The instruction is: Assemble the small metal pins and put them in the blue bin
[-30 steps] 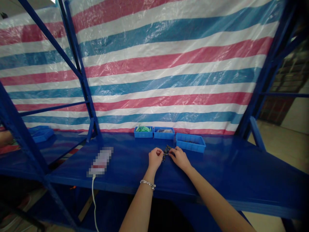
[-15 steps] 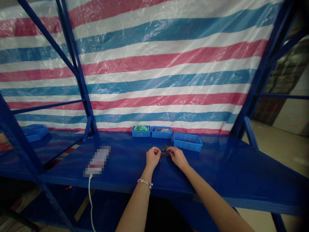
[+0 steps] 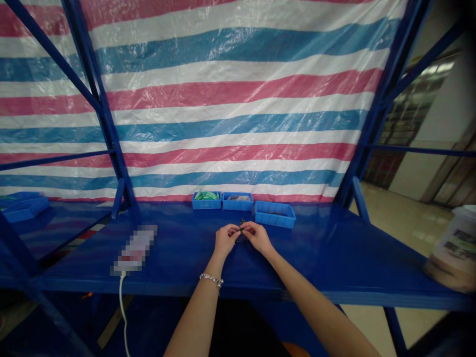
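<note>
As far as I can see, fingers (image 3: 233, 229): narrow, left hand (image 3: 225, 241) and right hand (image 3: 258, 237) pinching small dark part (image 3: 242, 228)
Risk: slip onto blue steel shelf (image 3: 186, 258), from weak pinch

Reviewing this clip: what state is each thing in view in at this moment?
Left hand: raised, fingers pinching the dark parts.
Right hand: raised, fingers pinching them too.
Small dark parts: held between both hands, mostly hidden.
Left bin: holds green items.
Middle bin: holds greyish items.
Right bin: sits angled, dark bits inside.
</note>
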Demonstrator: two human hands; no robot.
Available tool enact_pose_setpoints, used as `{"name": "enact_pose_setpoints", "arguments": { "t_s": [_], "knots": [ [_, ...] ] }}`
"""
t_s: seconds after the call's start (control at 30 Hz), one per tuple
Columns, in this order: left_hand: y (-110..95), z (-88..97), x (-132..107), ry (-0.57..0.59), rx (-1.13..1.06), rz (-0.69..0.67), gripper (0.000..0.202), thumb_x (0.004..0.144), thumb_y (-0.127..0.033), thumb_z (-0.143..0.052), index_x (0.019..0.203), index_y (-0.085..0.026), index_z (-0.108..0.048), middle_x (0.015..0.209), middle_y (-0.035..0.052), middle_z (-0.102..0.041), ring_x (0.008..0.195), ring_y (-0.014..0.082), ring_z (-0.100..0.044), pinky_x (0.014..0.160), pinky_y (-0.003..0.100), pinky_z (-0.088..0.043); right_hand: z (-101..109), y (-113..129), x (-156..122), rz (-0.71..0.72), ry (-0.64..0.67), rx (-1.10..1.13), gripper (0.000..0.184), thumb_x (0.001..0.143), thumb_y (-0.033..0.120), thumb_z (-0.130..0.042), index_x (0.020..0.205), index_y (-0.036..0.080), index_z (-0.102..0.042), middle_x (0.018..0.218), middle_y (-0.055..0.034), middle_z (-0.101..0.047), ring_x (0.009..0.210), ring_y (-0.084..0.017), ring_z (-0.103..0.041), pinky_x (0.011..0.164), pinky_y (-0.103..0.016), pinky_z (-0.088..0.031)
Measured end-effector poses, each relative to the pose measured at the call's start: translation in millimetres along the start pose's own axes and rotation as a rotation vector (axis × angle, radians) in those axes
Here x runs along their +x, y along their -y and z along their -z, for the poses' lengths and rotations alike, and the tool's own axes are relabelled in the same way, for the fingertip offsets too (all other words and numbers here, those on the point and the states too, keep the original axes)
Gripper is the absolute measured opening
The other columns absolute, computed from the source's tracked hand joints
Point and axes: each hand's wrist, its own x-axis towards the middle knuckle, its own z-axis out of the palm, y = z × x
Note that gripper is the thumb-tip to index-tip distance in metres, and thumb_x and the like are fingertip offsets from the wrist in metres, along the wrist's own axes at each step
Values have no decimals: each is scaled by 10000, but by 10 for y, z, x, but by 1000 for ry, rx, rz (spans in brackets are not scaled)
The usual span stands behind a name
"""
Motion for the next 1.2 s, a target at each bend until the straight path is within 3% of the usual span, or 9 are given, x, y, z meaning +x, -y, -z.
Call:
{"name": "enact_pose_setpoints", "arguments": {
  "t_s": [0.4,1.2],
  "knots": [
    [-5,25,18,-22,-4,-6,74,714,-165,-550,743,-137,-613,703,28,-627,660,126,-578,646,224,-432,61,68,12,-1,-35,-17,197,671,286,-578,821,165,-619,616,3,-584,501,-112,-491,508,-222,-398],
    [-11,48,36,-47,-14,9,98,694,-160,-561,772,-145,-618,708,15,-608,632,109,-557,608,197,-416,78,60,4,-33,-26,-142,89,663,222,-571,683,167,-638,554,7,-573,506,-120,-505,516,-216,-382]
  ]
}}
